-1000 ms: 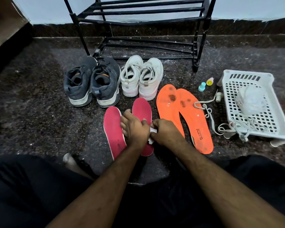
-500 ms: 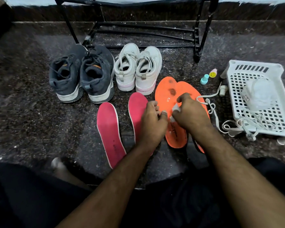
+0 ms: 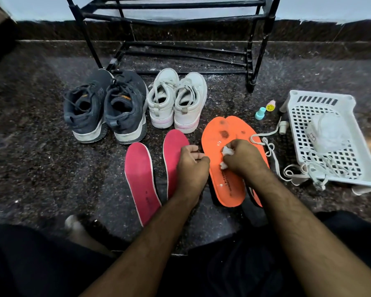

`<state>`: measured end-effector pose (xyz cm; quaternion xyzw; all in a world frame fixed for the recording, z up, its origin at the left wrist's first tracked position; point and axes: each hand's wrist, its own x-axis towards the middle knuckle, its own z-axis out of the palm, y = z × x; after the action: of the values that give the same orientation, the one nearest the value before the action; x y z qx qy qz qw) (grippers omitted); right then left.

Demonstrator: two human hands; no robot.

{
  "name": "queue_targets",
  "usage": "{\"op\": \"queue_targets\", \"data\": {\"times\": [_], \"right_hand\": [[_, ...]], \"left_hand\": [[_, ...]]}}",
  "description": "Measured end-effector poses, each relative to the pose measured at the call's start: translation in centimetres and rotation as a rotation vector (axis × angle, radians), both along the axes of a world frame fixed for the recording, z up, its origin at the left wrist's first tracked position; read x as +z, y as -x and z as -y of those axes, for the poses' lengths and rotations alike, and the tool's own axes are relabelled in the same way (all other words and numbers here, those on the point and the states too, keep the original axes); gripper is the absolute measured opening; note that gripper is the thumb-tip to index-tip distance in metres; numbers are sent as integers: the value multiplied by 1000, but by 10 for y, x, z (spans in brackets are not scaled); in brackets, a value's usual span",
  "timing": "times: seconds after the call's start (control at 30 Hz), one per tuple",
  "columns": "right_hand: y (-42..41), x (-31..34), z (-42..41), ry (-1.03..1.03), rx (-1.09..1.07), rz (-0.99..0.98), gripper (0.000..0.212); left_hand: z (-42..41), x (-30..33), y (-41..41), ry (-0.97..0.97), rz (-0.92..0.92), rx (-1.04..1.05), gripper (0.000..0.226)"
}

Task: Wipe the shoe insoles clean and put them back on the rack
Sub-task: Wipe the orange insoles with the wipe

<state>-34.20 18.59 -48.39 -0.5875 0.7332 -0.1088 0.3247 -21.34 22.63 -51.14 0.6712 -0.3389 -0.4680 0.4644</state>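
A person's right hand (image 3: 243, 158) bunches a small crumpled white wipe (image 3: 225, 151) against the nearer flat orange foam insole (image 3: 221, 168), fingers curled round the wad, while the left hand (image 3: 192, 166) rests just beside it with fingers loosely bent, its fingertips at the insole's inner edge and its palm over the lower part of a pink foam insole (image 3: 173, 151); whether that hand actually pins anything down cannot be told. The cleaning looks to be in its middle stretch: dark smudges still mark the toe end of the orange insole, beyond the wipe, and a second orange insole (image 3: 247, 130) lies partly under the first and the right wrist, also spotted. To the left, a second pink insole (image 3: 140, 179) lies flat on the dark speckled stone floor (image 3: 30, 168), faint marks on it, so whether the pink pair is finished is unclear. Loose white shoelaces (image 3: 272, 155) trail towards a white perforated plastic basket (image 3: 296, 99) at right. Farther off stand a pair of dark grey running shoes (image 3: 103, 108) and a pair of white sneakers (image 3: 176, 101), without their insoles, it seems. Beyond them the black metal shoe rack (image 3: 176, 18) holds nothing on the rails in view; by this judgement no insole has yet been returned there.
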Motion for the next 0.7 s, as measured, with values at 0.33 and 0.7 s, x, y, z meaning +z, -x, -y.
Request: {"op": "queue_targets", "data": {"times": [0.33,0.7], "right_hand": [[4,45,-54,71,-42,591,22],[2,45,-52,45,270,367,14]], "left_hand": [[0,32,-5,-37,-559,58,52],[0,45,-23,-74,-1003,-208,83]]}}
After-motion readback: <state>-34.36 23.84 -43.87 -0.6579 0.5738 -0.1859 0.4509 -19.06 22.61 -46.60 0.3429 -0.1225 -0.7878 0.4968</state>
